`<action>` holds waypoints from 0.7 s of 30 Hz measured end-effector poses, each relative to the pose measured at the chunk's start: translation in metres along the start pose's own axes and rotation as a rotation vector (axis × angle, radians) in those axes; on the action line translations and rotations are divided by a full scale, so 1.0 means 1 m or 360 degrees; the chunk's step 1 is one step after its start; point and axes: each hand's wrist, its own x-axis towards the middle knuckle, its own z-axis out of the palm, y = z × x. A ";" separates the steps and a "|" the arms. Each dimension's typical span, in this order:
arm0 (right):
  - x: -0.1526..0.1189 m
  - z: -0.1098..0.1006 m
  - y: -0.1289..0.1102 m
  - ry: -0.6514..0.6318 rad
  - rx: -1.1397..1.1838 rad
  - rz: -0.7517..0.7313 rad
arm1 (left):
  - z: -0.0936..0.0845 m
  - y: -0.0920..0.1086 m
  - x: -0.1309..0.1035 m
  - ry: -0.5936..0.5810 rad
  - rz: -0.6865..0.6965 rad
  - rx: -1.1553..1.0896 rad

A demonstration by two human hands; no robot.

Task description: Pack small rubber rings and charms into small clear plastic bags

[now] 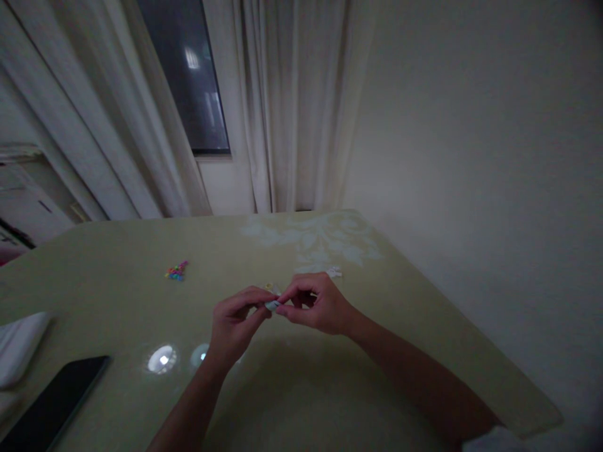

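Note:
Both hands meet above the middle of the table. My left hand [238, 320] pinches a small pale object [272, 306] between thumb and fingers. From the other side, my right hand [320, 304] closes its thumb and index finger on the same object. Its details are too small to make out. Just behind the fingers lies a small clear item with a yellow part [269, 287], partly hidden. Small white pieces [334, 272] rest on the table behind my right hand. A little pile of bright multicoloured pieces [176, 271] sits farther left.
The glossy greenish table [127, 301] reflects lights at the front left. A dark phone [56, 402] and a white object [21, 348] lie at the left edge. Curtains [301, 113], a window [188, 75] and a wall [480, 157] stand beyond.

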 end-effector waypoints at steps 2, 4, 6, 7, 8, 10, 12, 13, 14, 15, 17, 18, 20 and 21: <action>0.000 0.000 0.000 -0.0003 0.0004 -0.0005 | -0.001 -0.001 -0.001 -0.0009 0.0021 0.0013; 0.000 0.000 0.001 0.0017 -0.0013 -0.0020 | -0.001 -0.002 -0.001 -0.0020 0.0023 0.0024; 0.001 0.000 0.002 0.0037 -0.0035 -0.0042 | -0.001 -0.004 -0.002 -0.0028 0.0015 0.0022; 0.001 0.000 0.002 0.0040 -0.0040 -0.0054 | -0.002 -0.004 -0.002 -0.0031 0.0012 0.0018; 0.001 0.000 0.003 0.0040 -0.0045 -0.0066 | -0.002 -0.005 -0.002 -0.0036 0.0008 0.0011; 0.001 0.000 0.003 0.0028 -0.0051 -0.0090 | -0.002 -0.006 -0.002 -0.0044 0.0000 -0.0008; 0.001 0.000 0.004 0.0016 -0.0055 -0.0099 | -0.001 -0.007 -0.002 -0.0049 -0.0011 -0.0022; 0.000 0.000 0.004 0.0014 -0.0056 -0.0094 | -0.001 -0.007 -0.002 -0.0051 -0.0014 -0.0026; 0.000 0.000 0.004 0.0013 -0.0056 -0.0086 | -0.001 -0.007 -0.002 -0.0056 -0.0015 -0.0029; 0.000 0.000 0.004 0.0015 -0.0055 -0.0077 | -0.001 -0.006 -0.002 -0.0059 -0.0016 -0.0032; 0.000 0.000 0.004 0.0012 -0.0050 -0.0062 | -0.001 -0.006 -0.002 -0.0067 -0.0022 -0.0045; 0.000 -0.001 0.004 0.0008 -0.0046 -0.0058 | 0.000 -0.006 -0.002 -0.0068 -0.0022 -0.0056; 0.001 -0.001 0.004 0.0002 -0.0040 -0.0052 | -0.001 -0.007 -0.003 -0.0063 -0.0023 -0.0071; 0.001 -0.001 0.004 0.0001 -0.0040 -0.0049 | -0.001 -0.007 -0.003 -0.0061 -0.0022 -0.0077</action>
